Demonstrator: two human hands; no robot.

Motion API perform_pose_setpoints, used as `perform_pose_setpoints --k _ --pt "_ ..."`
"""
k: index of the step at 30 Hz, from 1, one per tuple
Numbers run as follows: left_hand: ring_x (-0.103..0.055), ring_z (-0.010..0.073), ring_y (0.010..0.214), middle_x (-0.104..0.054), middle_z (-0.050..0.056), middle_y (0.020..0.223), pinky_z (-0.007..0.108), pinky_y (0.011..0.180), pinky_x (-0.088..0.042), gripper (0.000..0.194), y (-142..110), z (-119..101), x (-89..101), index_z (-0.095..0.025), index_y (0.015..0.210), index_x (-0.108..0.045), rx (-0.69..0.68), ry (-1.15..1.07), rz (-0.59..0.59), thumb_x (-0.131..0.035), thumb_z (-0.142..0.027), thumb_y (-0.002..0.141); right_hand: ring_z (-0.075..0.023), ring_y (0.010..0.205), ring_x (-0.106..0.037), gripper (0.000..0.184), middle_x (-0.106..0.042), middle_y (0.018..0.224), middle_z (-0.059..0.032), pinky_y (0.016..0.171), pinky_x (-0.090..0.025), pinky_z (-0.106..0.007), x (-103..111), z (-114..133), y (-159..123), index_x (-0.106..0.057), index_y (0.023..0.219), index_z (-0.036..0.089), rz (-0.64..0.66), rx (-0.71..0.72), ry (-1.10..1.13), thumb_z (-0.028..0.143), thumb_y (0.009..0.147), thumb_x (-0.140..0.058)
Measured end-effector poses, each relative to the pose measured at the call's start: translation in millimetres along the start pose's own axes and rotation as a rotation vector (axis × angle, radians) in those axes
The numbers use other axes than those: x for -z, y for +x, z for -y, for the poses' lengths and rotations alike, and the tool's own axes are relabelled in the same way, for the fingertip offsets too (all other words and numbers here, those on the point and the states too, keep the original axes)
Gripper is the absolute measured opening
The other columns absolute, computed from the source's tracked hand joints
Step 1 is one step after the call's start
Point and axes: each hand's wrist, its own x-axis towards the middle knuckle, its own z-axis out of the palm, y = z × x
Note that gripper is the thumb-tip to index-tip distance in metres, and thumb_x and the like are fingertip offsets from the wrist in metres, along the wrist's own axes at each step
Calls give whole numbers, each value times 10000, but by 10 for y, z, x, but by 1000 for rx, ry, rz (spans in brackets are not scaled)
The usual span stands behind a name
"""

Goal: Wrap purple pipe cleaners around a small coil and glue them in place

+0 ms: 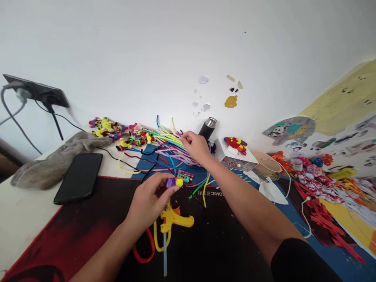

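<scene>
Between the thumb and fingers of my left hand (pixel 151 196) is a small purple-and-yellow fuzzy piece (pixel 174 182), held above the mat. My right hand (pixel 195 147) reaches over a heap of colourful pipe cleaners (pixel 167 137) near the wall. Its fingertips are pinched together at the heap; what they grip, if anything, is too small to make out. Just below my left hand lies a yellow hot glue gun (pixel 176 220), a clear glue stick (pixel 165 254) sticking out of its back. Its nozzle end is partly hidden by the hand.
A phone (pixel 79 178) and a grey cloth (pixel 63 154) lie at left. Finished fuzzy figures (pixel 107 127) line the wall. A black thermos (pixel 207 128) and a white box (pixel 236 156) stand behind my right arm. Red strips (pixel 326 223) and a white cable (pixel 307 219) lie at right.
</scene>
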Motion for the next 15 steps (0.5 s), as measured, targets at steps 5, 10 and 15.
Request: perform_pose_setpoints --k 5,10,15 --pt "-648 164 682 -744 2 847 270 653 -536 224 18 34 -12 -226 1082 -771 138 -86 -25 -777 -386 925 -178 666 -517 243 -563 690 36 680 -380 -305 305 195 -142 -706 954 240 -177 75 349 439 1052 -608" --pt "-675 181 721 -718 -7 813 286 678 -542 327 73 64 4 -214 1102 -721 298 -250 -39 -774 -480 918 -198 798 -576 203 -648 833 -8 775 -458 -347 665 505 -506 -668 876 248 -217 126 661 407 1002 -663" --pt "-716 209 789 -745 32 907 286 634 -553 488 115 112 6 -206 1085 -677 380 -336 -70 -820 -607 847 -205 791 -616 240 -661 861 -26 723 -511 -359 971 650 -912 -644 868 260 -99 31 913 469 963 -715"
